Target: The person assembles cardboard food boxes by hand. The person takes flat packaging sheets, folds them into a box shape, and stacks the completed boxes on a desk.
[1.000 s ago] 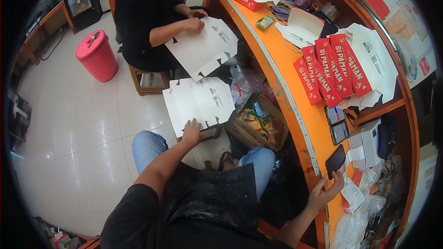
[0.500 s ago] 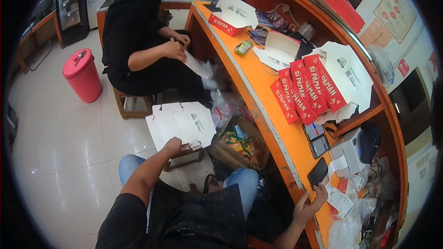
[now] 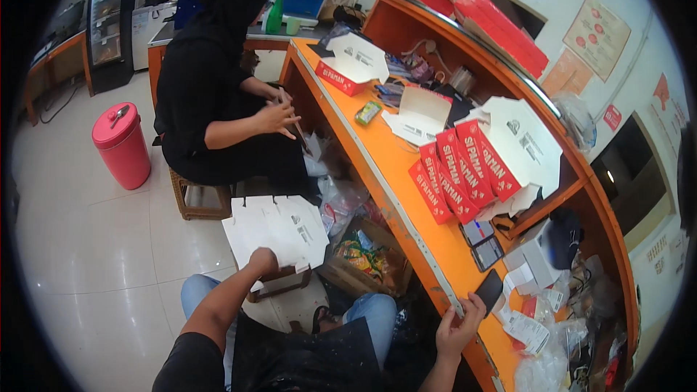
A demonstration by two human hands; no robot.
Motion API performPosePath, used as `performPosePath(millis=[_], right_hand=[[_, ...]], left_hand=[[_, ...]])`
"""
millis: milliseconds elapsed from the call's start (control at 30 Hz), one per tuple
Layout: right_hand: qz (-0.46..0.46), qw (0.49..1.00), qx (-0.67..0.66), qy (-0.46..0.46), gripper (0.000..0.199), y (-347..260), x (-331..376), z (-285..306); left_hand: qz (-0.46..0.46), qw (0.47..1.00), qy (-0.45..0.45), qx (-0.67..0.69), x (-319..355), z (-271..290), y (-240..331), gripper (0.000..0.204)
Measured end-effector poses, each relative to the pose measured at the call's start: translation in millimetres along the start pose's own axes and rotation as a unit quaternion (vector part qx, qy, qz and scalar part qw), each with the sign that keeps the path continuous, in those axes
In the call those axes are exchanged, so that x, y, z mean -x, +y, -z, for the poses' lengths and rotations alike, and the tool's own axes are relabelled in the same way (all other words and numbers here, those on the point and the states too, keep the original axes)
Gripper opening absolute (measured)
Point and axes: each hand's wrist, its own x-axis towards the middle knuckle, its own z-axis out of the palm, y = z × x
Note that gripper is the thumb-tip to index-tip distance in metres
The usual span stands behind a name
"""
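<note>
A flat white cardboard box blank point(image 3: 279, 229) with cut flaps lies on a low stool in front of me. My left hand point(image 3: 263, 263) is closed in a fist at its near edge, the fingertips hidden beneath the hand. To the right, my right hand point(image 3: 457, 328) rests at the edge of the orange counter point(image 3: 406, 196), its fingers apart. A fingertip is close to the lower end of a black phone point(image 3: 491, 289) lying there; I cannot tell whether they touch.
Folded red-and-white boxes point(image 3: 457, 174) are stacked on the counter. Beyond the stool a seated person point(image 3: 218, 101) in black works with both hands. An open carton point(image 3: 367, 265) of packets stands under the counter. A pink lidded bin point(image 3: 122, 147) is at left.
My left hand stays at the near edge of the box blank. My right hand remains beside the phone. The other person's hand has lifted, its fingers spreading. The whole view has shifted slightly.
</note>
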Motion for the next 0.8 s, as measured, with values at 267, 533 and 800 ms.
performPosePath(millis=[267,533,800], right_hand=[[0.087,0.993,0.073,0.041,0.022,0.1,-20.3,23.8],[0.179,0.974,0.132,0.048,0.024,-37.3,-48.8,16.9],[0.208,0.963,0.165,0.044,0.021,-49.5,-54.6,17.0]], left_hand=[[-0.024,0.999,-0.027,0.028,-12.9,-28.1,4.6,0.048],[0.024,0.995,-0.021,0.095,-10.7,-25.4,10.5,0.057],[0.028,0.989,0.011,0.143,17.4,-12.3,16.4,0.061]])
